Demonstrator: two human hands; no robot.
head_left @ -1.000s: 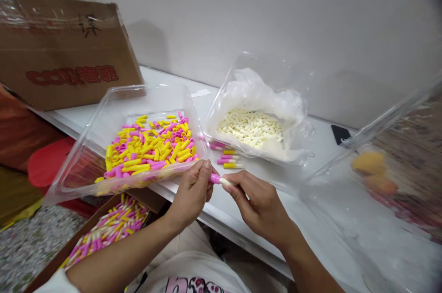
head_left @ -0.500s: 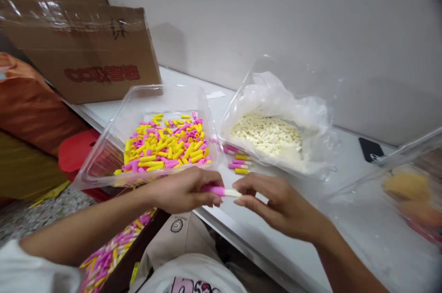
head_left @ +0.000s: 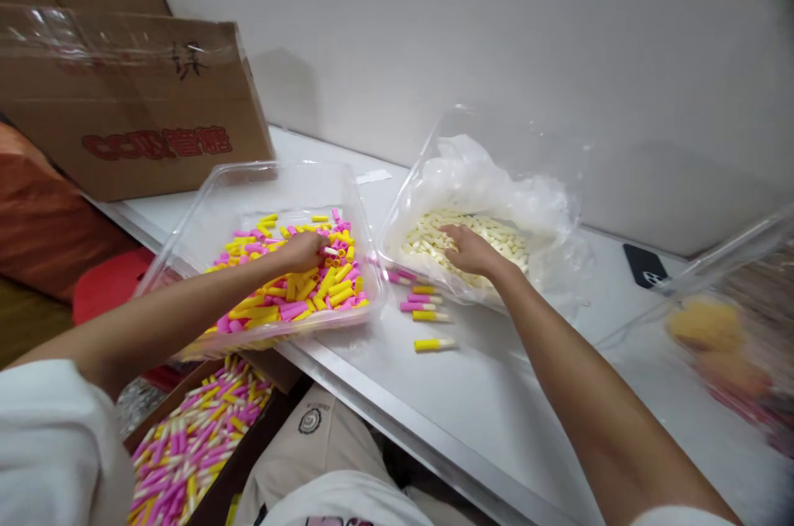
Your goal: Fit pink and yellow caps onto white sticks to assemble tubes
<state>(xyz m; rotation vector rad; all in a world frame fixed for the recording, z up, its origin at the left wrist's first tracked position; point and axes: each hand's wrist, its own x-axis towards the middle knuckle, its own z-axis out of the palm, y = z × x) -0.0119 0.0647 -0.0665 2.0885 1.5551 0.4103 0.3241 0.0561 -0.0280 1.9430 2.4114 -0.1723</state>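
Pink and yellow tubes (head_left: 335, 284) lie heaped in a clear tub (head_left: 310, 179); white sticks (head_left: 496, 232) fill another tub (head_left: 459, 286) beside it. The left hand (head_left: 305, 251) is among the tubes, a white tip (head_left: 332, 251) at its fingers, the right hand (head_left: 470, 249) among the sticks; I cannot tell whether either grips anything. Stick-filled tubes (head_left: 427, 345) lie nearby on the white table (head_left: 471, 402). More fill an open box (head_left: 282, 370) below; a phone (head_left: 643, 265) lies to the right.

Cardboard box (head_left: 130, 104): we read "CC吸管糖" in red, below a black handwritten character that we cannot identify surely.
Trousers (head_left: 341, 439): round emblem (head_left: 309, 421), its lettering too small for us.
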